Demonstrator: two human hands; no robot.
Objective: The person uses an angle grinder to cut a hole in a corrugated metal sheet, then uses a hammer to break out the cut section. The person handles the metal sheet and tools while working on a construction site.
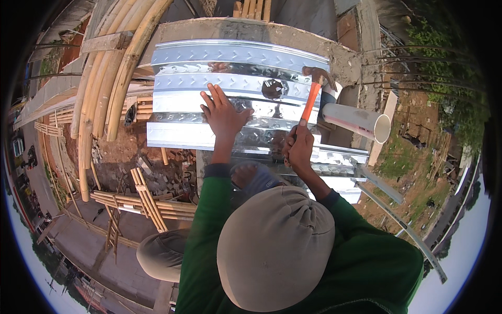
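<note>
Bamboo poles (112, 68) lean in a bundle past the left edge of the ribbed metal sheet (183, 112), which lies across a concrete beam (345, 57). The left hand (224, 114) lies flat near the sheet's middle, fingers spread wide and gripping nothing. The right hand (299, 149), near the sheet's front edge, is closed around the orange handle of a hammer (312, 91), its head raised over the sheet's right edge. A grey pipe (355, 120) lies just beyond that edge.

Bright daylight, glare off metal sheet (235, 89); heavy fisheye bend w/ dark rim; edges maybe soft.
</note>
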